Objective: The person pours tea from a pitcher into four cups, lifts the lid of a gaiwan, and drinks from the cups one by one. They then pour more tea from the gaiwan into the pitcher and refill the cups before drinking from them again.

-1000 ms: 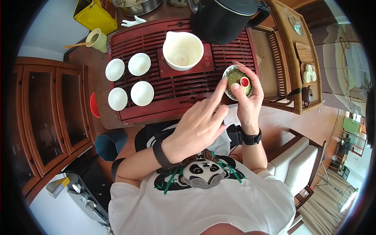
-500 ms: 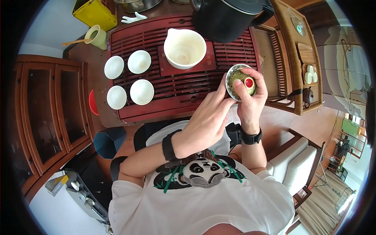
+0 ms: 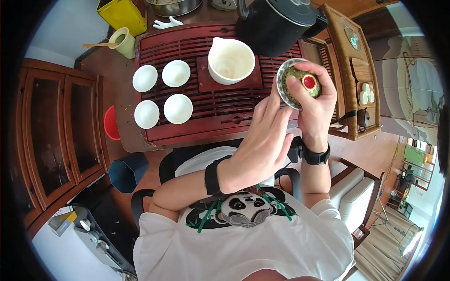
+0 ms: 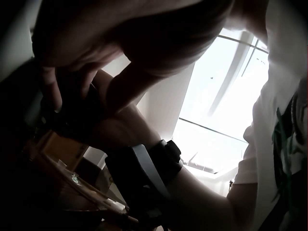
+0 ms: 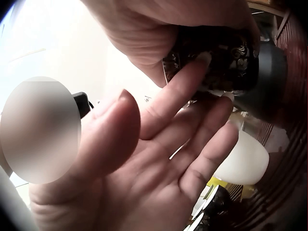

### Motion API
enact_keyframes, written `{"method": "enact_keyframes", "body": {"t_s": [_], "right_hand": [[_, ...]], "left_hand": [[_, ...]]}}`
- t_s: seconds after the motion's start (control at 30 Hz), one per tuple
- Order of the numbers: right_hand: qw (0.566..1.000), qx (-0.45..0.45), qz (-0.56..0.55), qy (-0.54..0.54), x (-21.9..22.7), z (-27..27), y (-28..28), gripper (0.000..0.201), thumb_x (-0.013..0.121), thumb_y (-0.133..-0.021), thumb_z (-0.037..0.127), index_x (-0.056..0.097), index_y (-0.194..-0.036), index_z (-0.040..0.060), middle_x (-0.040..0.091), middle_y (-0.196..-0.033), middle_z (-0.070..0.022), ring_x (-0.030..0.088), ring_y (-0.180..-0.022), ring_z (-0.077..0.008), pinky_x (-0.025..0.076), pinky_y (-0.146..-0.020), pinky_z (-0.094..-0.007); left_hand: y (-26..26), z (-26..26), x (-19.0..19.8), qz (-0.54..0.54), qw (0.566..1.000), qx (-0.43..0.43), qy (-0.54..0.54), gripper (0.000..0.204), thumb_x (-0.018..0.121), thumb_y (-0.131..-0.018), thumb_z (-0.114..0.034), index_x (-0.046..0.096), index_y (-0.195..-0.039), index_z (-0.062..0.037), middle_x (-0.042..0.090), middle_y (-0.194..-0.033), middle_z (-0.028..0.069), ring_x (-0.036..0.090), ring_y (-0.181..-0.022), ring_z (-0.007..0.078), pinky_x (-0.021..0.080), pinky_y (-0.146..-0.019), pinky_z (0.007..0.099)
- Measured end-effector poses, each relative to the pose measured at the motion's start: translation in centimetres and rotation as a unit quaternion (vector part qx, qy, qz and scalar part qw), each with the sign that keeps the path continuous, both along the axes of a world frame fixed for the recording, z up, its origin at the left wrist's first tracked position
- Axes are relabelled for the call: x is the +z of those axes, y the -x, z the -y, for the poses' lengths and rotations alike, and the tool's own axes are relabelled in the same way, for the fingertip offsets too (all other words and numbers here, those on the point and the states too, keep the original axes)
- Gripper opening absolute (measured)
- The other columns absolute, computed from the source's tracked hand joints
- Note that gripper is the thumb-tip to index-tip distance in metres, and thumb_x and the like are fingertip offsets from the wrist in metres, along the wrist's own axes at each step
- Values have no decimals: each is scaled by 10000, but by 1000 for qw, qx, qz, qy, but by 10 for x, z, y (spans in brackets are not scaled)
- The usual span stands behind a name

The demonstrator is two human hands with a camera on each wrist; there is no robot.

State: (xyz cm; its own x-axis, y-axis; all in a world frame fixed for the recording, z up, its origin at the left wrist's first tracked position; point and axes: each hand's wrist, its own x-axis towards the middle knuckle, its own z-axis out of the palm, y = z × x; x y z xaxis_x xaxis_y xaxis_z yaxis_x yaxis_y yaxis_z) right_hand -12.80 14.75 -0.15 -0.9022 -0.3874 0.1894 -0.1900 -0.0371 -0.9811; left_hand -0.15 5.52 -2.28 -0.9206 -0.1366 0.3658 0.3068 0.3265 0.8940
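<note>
In the head view my right hand (image 3: pixel 318 105) grips a lidded tea bowl (image 3: pixel 296 71), a gaiwan with a green patterned lid and a red-centred lid knob (image 3: pixel 309 82). The thumb lies on the lid and the fingers curl round the far side. My left hand (image 3: pixel 258 147) is held beside it, fingers extended, fingertips at the bowl's near left side. From the right wrist, the left palm (image 5: pixel 144 163) faces up with fingers spread, one fingertip against the dark patterned bowl wall (image 5: pixel 226 57). The left wrist view is dark; the bowl is hard to make out there.
Several white cups (image 3: pixel 178 108) and a cream pitcher (image 3: pixel 231 61) stand on the red slatted tea tray (image 3: pixel 201 129). Behind are a black kettle (image 3: pixel 276 28), a white hand figure (image 3: pixel 168 23) and a yellow box (image 3: pixel 122 16). A wicker shelf (image 3: pixel 344 61) is at right.
The right hand has carried the gaiwan up and to the right, beyond the tray's near right part. The left hand has followed, its fingers moving from the rim to the bowl's side.
</note>
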Motion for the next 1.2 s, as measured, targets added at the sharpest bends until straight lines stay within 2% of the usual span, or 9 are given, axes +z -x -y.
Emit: {"method": "enact_keyframes", "body": {"t_s": [0.13, 0.27, 0.47, 0.87, 0.97, 1.2], "right_hand": [[1000, 25, 2, -17, 16, 11, 3, 222, 778, -824, -21, 722, -1037, 4, 731, -1049, -63, 676, -943, -109, 552, -845, -250], [999, 44, 0, -24, 30, 22, 9, 215, 767, -829, -18, 724, -1039, 1, 739, -1046, -65, 679, -927, -101, 562, -839, -251], [989, 88, -51, -104, 48, 39, 18, 201, 768, -840, 19, 727, -1036, -3, 748, -1023, -62, 684, -926, -100, 559, -849, -247], [969, 139, -125, -163, 64, 61, 27, 188, 764, -843, 48, 738, -1026, 19, 743, -963, -24, 670, -891, -74, 551, -822, -235], [967, 146, -119, -173, 67, 65, 27, 191, 764, -843, 52, 737, -1028, 16, 743, -959, -20, 670, -884, -71, 552, -818, -235], [941, 190, -159, -231, 68, 77, 36, 187, 759, -834, 55, 738, -1015, 15, 737, -938, -24, 671, -872, -69, 555, -804, -238]], "left_hand": [[4, -6, 1, -28, 999, 26, -38, 704, 603, -885, 71, 319, -1528, 28, 102, -1642, 340, 292, -1439, 512, 288, -1168, 541], [9, -7, 2, -56, 996, 55, -32, 709, 592, -902, 63, 294, -1544, 23, 85, -1639, 350, 274, -1454, 511, 276, -1176, 541], [15, 3, 12, -73, 992, 64, -77, 678, 595, -910, 53, 309, -1524, 26, 97, -1639, 345, 260, -1463, 517, 270, -1181, 536], [19, 10, 19, -110, 983, 121, -88, 651, 618, -887, 72, 335, -1473, 46, 182, -1605, 336, 283, -1440, 516, 280, -1174, 535], [18, 11, 19, -108, 981, 105, -126, 671, 622, -887, 68, 318, -1485, 42, 200, -1594, 333, 287, -1430, 520, 273, -1177, 534], [27, 7, 14, -108, 973, 129, -160, 615, 618, -892, 52, 336, -1437, 34, 304, -1496, 294, 338, -1375, 492, 296, -1149, 513]]}}
